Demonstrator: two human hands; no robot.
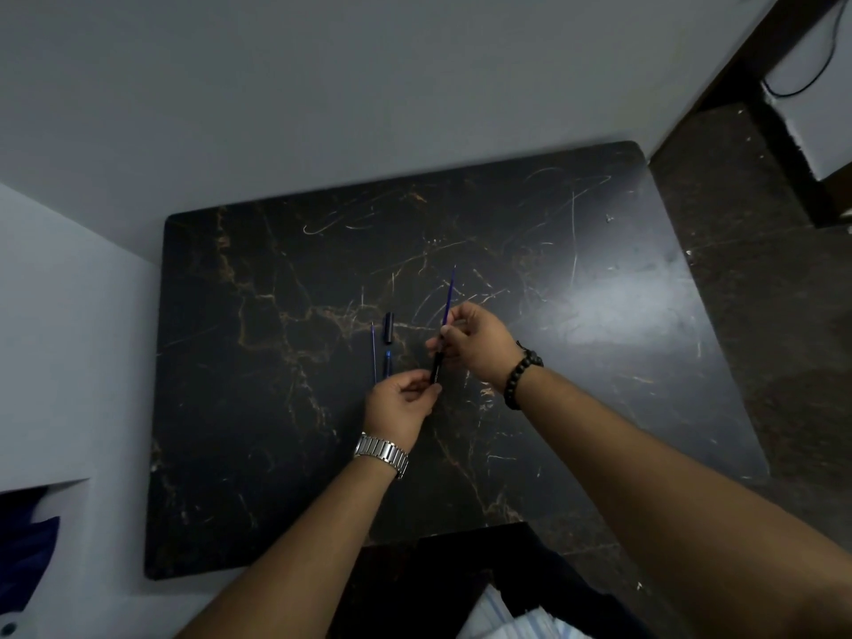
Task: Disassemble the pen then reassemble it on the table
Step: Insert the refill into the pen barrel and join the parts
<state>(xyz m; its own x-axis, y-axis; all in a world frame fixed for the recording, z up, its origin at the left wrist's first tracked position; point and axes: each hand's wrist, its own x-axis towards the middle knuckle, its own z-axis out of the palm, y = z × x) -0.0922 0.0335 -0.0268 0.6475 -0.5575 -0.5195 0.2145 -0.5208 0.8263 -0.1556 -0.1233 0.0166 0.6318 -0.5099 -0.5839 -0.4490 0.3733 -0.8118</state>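
We hold a black pen barrel (436,365) between our two hands above the dark marbled table (276,454). Its long axis runs nearly straight away from us, leaning slightly to the right at the far end. The near end sits pinched between the thumb and fingertips of our left hand (400,404), which are drawn in narrow around it. The far end disappears under the fingers of our right hand (475,341).

A thin blue refill (449,295) sticks out beyond our right hand, continuing the same line as the barrel and pointing away from us, its tip the farthest point. Our right fingers are closed on it where it meets the barrel; we cannot tell how far it sits inside. The barrel looks matte black with faint pale lettering along its side, too small to read.

Just left of our hands, more parts lie flat on the table, all roughly parallel to the barrel. A short black cap (389,327) lies farthest from us, with a small blue piece (387,360) just nearer than it, close to our left fingertips. Beside these, further left, lies a second thin blue refill (373,350).

A metal watch (381,454) circles our left wrist and a dark bead bracelet (521,378) our right.
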